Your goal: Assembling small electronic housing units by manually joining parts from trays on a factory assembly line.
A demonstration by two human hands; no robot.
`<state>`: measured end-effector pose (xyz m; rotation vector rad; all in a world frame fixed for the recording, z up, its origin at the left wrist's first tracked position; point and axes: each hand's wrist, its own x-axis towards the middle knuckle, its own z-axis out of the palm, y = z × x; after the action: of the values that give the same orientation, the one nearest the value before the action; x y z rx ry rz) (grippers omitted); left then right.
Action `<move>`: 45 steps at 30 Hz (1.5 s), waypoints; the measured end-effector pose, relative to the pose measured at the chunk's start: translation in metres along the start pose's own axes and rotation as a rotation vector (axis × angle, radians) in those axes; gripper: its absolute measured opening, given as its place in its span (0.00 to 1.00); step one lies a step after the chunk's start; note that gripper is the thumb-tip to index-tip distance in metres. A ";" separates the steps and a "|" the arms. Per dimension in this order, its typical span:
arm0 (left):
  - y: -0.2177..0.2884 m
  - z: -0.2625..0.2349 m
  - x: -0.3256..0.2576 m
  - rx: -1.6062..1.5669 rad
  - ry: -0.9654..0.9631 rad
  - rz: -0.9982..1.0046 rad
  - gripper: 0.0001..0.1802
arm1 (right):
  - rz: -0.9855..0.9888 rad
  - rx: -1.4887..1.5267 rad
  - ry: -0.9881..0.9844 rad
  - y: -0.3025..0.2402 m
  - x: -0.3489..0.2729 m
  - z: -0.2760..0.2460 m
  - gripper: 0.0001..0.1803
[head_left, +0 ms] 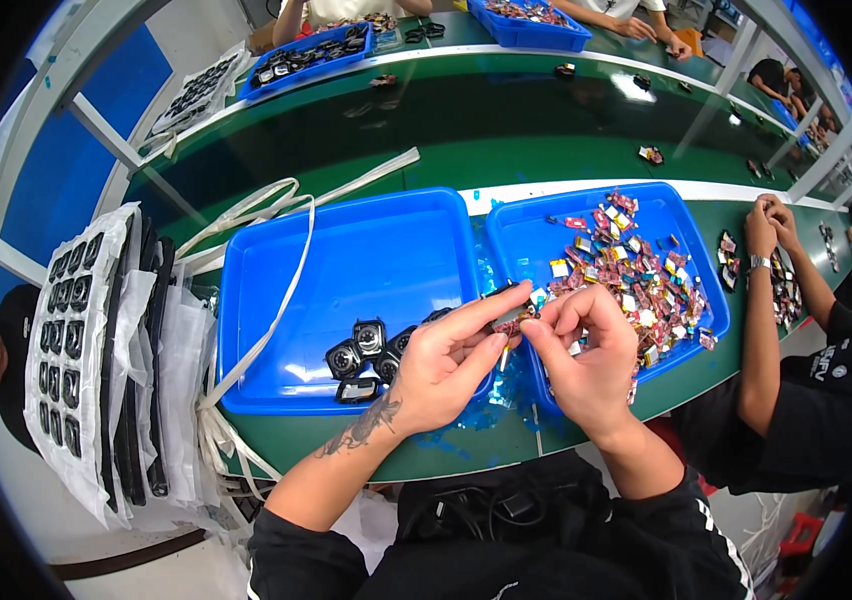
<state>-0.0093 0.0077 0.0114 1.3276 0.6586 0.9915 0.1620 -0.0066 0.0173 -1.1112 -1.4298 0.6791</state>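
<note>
My left hand (444, 368) and my right hand (588, 362) meet over the gap between two blue trays. Between their fingertips is a small reddish circuit board (508, 327) with short wires and a bit of blue on it. My left thumb and fingers pinch it from one side, and my right thumb and forefinger close on its other end. Part of it is hidden by my fingers. Under my left wrist, black square plastic housings (369, 338) lie in the left tray (346, 240). The right tray (536, 215) holds a heap of small boards (626, 265) with silvery and yellow parts.
Stacked white trays of black housings (71, 330) stand at the left, with loose white strapping (291, 290) beside them. Beyond a white rail runs a green conveyor belt (426, 115) carrying scattered parts. A co-worker's arms (761, 300) are close on the right; others work across the belt.
</note>
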 end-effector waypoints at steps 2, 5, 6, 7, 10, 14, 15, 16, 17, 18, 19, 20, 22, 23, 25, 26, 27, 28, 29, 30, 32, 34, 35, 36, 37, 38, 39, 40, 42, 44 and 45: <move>-0.002 0.000 0.000 0.010 0.013 0.014 0.23 | -0.013 -0.155 -0.072 -0.002 0.000 -0.003 0.15; -0.011 0.000 0.000 0.010 0.017 0.088 0.21 | 0.044 -0.255 -0.110 -0.005 0.000 -0.003 0.14; -0.011 0.001 -0.001 0.004 0.018 0.097 0.21 | 0.037 -0.263 -0.112 -0.006 0.002 -0.001 0.14; -0.010 0.003 -0.002 0.004 0.045 0.108 0.22 | 0.024 -0.173 -0.085 -0.005 0.003 0.002 0.14; -0.005 0.011 -0.002 -0.097 0.128 0.088 0.27 | -0.062 -0.140 -0.103 0.003 0.004 0.007 0.19; -0.007 0.002 -0.003 -0.258 0.149 0.025 0.33 | -0.057 -0.169 -0.177 0.000 0.011 0.016 0.21; -0.007 0.001 -0.004 -0.249 0.178 0.046 0.32 | -0.003 -0.143 -0.227 0.000 0.014 0.016 0.21; -0.005 0.000 -0.004 -0.248 0.206 0.054 0.32 | 0.052 -0.116 -0.280 0.000 0.018 0.017 0.21; 0.000 -0.003 -0.004 -0.007 0.235 0.069 0.30 | -0.012 -0.187 -0.300 -0.006 0.026 0.018 0.21; 0.007 -0.010 -0.006 0.250 0.261 0.068 0.29 | -0.017 -0.219 -0.328 -0.007 0.038 0.017 0.22; 0.016 -0.022 0.000 0.762 0.305 0.180 0.30 | -0.049 -0.212 -0.295 0.001 0.058 0.013 0.21; 0.034 -0.032 0.006 1.223 0.333 0.127 0.25 | -0.027 -0.259 -0.319 0.016 0.089 0.009 0.19; 0.022 -0.074 -0.005 1.595 0.530 0.437 0.18 | -0.073 -0.447 -0.389 0.032 0.151 0.006 0.19; 0.037 -0.081 -0.008 1.619 0.388 0.195 0.23 | -0.032 -0.557 -0.379 0.058 0.177 0.004 0.21; 0.037 -0.094 -0.024 1.580 0.169 -0.173 0.27 | 0.216 -0.526 -0.343 0.115 0.213 0.019 0.27; 0.028 -0.097 -0.035 1.648 0.131 -0.219 0.26 | 0.277 -0.572 -0.328 0.120 0.213 0.036 0.28; 0.038 -0.088 -0.029 1.546 0.084 -0.403 0.24 | 0.225 -0.660 -0.312 0.135 0.215 0.041 0.29; 0.044 -0.081 -0.024 1.499 0.086 -0.477 0.23 | 0.276 -0.684 -0.333 0.137 0.216 0.041 0.28; 0.044 -0.079 -0.021 1.476 0.074 -0.513 0.22 | 0.216 -0.750 -0.305 0.144 0.216 0.038 0.27; 0.041 -0.077 -0.021 1.435 0.069 -0.570 0.22 | 0.161 -0.821 -0.303 0.138 0.211 0.037 0.26; 0.042 -0.082 -0.018 1.413 -0.002 -0.542 0.21 | 0.077 -0.872 -0.221 0.128 0.206 0.030 0.23; 0.043 -0.084 -0.020 1.381 -0.072 -0.530 0.20 | -0.040 -0.887 -0.147 0.100 0.198 0.019 0.17; 0.045 -0.083 -0.020 1.399 -0.080 -0.473 0.20 | -0.036 -0.861 -0.161 0.090 0.198 0.012 0.17; 0.046 -0.082 -0.019 1.419 -0.092 -0.408 0.20 | -0.030 -0.838 -0.168 0.079 0.196 0.001 0.17; 0.042 -0.086 -0.024 1.368 -0.072 -0.402 0.20 | -0.029 -0.814 -0.233 0.066 0.192 -0.004 0.15; 0.043 -0.090 -0.026 1.355 -0.069 -0.413 0.20 | -0.051 -0.764 -0.241 0.059 0.190 -0.007 0.12; 0.046 -0.091 -0.026 1.363 -0.125 -0.417 0.20 | -0.044 -0.733 -0.248 0.050 0.185 -0.016 0.10; 0.049 -0.093 -0.023 1.371 -0.176 -0.421 0.19 | -0.040 -0.701 -0.256 0.043 0.182 -0.022 0.10; 0.045 -0.094 -0.018 1.328 -0.187 -0.520 0.18 | -0.056 -0.672 -0.258 0.029 0.165 -0.034 0.10; 0.035 -0.103 -0.016 1.350 -0.230 -0.442 0.18 | -0.109 -0.611 -0.344 0.015 0.143 -0.043 0.10; 0.036 -0.105 -0.018 1.321 -0.201 -0.505 0.18 | -0.119 -0.609 -0.416 0.005 0.131 -0.040 0.10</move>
<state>-0.1162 0.0405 0.0271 2.1548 1.5119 -0.1245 0.2138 0.1064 0.0749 -1.3806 -2.1312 0.4050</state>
